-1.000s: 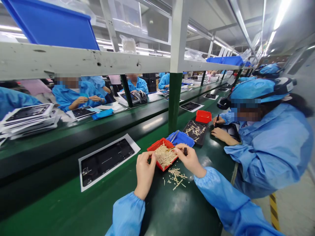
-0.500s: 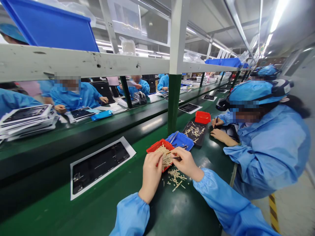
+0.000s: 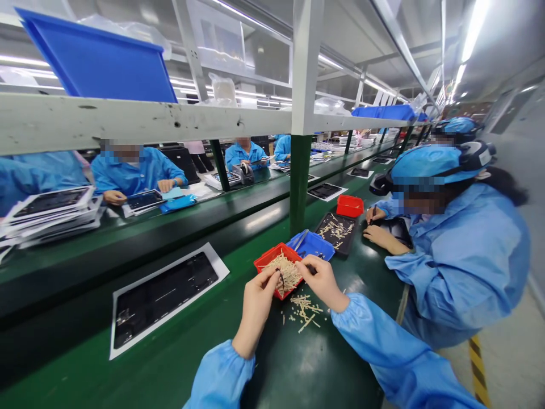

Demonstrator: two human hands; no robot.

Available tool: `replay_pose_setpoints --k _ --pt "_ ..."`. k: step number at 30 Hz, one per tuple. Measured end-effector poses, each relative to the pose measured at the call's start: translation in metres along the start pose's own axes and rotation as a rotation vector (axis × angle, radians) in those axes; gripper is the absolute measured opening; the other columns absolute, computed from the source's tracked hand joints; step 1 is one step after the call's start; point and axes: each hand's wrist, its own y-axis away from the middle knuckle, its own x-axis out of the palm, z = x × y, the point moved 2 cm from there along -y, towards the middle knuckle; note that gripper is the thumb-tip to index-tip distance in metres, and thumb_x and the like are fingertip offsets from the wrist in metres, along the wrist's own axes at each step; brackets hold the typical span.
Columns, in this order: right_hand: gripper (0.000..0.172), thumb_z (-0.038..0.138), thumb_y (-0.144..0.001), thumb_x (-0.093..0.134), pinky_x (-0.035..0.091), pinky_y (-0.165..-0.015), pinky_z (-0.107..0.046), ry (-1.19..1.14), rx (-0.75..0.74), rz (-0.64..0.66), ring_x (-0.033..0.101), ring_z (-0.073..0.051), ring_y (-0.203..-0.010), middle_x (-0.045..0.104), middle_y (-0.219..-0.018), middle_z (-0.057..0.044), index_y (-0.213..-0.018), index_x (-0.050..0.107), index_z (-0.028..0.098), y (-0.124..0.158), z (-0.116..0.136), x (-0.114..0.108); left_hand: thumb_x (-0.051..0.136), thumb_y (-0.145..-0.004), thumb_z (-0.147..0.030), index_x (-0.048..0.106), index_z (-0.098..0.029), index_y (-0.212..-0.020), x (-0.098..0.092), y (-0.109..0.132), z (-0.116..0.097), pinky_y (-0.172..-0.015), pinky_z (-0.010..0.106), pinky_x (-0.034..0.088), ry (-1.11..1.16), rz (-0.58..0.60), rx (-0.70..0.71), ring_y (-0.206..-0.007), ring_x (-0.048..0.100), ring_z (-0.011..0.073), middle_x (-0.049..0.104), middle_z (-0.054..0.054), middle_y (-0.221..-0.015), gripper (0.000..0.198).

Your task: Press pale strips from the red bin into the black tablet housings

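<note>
pale strips (image 3: 287,272) lie heaped inside a red plastic tray (image 3: 269,258) on the green workbench (image 3: 293,375), with more strips (image 3: 303,311) loose just beside it. our left hand (image 3: 256,304) curves over the tray, fingertips closed on something too small to tell; our right hand (image 3: 321,279) pinches a small dark tool (image 3: 312,270).

Light-blue smock, bare left hand (image 3: 255,309) and right hand (image 3: 321,281)
The left sleeve (image 3: 220,378) and right sleeve (image 3: 383,352) hang loose, gathered into elastic cuffs (image 3: 347,309) at the wrists.
</note>
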Motion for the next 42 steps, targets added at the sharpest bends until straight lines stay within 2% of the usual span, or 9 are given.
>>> replay_pose_setpoints --k 3,6,10,12,14,16,19,38,42 --pt "0.022 0.03 -0.091 0.049 0.048 -0.066 -0.027 -0.075 0.016 -0.032 0.06 -0.017 -0.078 0.065 -0.086 -0.006 -0.091 0.066 0.016 -0.002 -0.001 -0.003 0.068 -0.071 -0.04 0.071 -0.017 -0.094 -0.003 0.005 -0.003 -0.06 0.026 0.048 0.122 0.0 -0.091 -0.066 0.062 0.0151 0.072 0.005 -0.083 0.033" --pt "0.035 0.037 -0.096 0.037 0.05 -0.062 -0.027 -0.204 0.078 -0.077 0.061 -0.016 -0.07 0.062 -0.076 -0.005 -0.09 0.065 0.016 0.001 0.0 -0.006 0.073 -0.066 -0.043 0.071 -0.015 -0.089 -0.008 0.018 -0.006 -0.049 0.02 0.039 0.212 0.021 -0.174 -0.054 0.053 0.0097 0.066 0.001 -0.065 0.036" --pt "0.039 0.044 -0.097 0.033 0.04 -0.039 -0.021 -0.355 0.241 0.071 0.049 -0.01 -0.041 0.052 -0.054 0.003 -0.091 0.061 0.017 0.009 0.012 -0.001 0.074 -0.067 -0.043 0.071 -0.014 -0.083 -0.023 0.039 -0.008 -0.051 0.019 0.039 0.295 0.053 -0.276 -0.059 0.052 0.0091 0.065 0.003 -0.071 0.034" --pt "0.031 0.04 -0.095 0.041 0.047 -0.046 -0.022 -0.369 0.188 0.213 0.057 -0.012 -0.051 0.061 -0.065 -0.001 -0.102 0.063 0.018 0.014 0.026 0.004 0.074 -0.068 -0.043 0.072 -0.015 -0.083 -0.031 0.05 -0.008 -0.052 0.019 0.04 0.337 0.056 -0.322 -0.061 0.052 0.0088 0.066 0.004 -0.076 0.032" --pt "0.023 0.032 -0.092 0.05 0.053 -0.066 -0.028 -0.332 0.029 0.287 0.065 -0.016 -0.074 0.067 -0.085 -0.005 -0.105 0.064 0.02 0.019 0.042 0.008 0.073 -0.069 -0.042 0.072 -0.015 -0.083 -0.037 0.06 -0.008 -0.054 0.018 0.041 0.387 0.046 -0.359 -0.062 0.051 0.008 0.065 0.004 -0.077 0.031" --pt "0.016 0.025 -0.088 0.055 0.052 -0.077 -0.031 -0.289 -0.11 0.295 0.064 -0.018 -0.085 0.067 -0.092 -0.006 -0.098 0.067 0.021 0.024 0.055 0.011 0.073 -0.07 -0.042 0.071 -0.017 -0.085 -0.04 0.068 -0.007 -0.056 0.018 0.042 0.44 0.025 -0.388 -0.063 0.05 0.0073 0.064 0.003 -0.078 0.029" --pt "0.011 0.021 -0.086 0.055 0.051 -0.071 -0.029 -0.265 -0.175 0.297 0.062 -0.016 -0.076 0.065 -0.08 -0.005 -0.086 0.066 0.02 0.032 0.062 0.017 0.074 -0.069 -0.042 0.071 -0.017 -0.085 -0.039 0.075 -0.004 -0.056 0.018 0.042 0.508 0.001 -0.418 -0.063 0.05 0.007 0.063 0.002 -0.078 0.03" --pt "0.011 0.018 -0.086 0.055 0.05 -0.07 -0.027 -0.214 -0.135 0.33 0.063 -0.015 -0.074 0.068 -0.082 -0.003 -0.091 0.065 0.021 0.043 0.056 0.021 0.072 -0.074 -0.036 0.07 -0.015 -0.085 -0.032 0.079 -0.001 -0.055 0.014 0.042 0.608 0.038 -0.442 -0.061 0.047 0.0043 0.058 0.0 -0.073 0.024" --pt "0.012 0.021 -0.088 0.054 0.049 -0.061 -0.025 -0.276 -0.025 0.355 0.061 -0.013 -0.063 0.066 -0.077 -0.002 -0.092 0.065 0.02 0.046 0.05 0.024 0.071 -0.075 -0.036 0.07 -0.016 -0.092 -0.032 0.079 -0.001 -0.056 0.015 0.043 0.616 0.047 -0.447 -0.063 0.049 0.0049 0.061 0.002 -0.079 0.026"
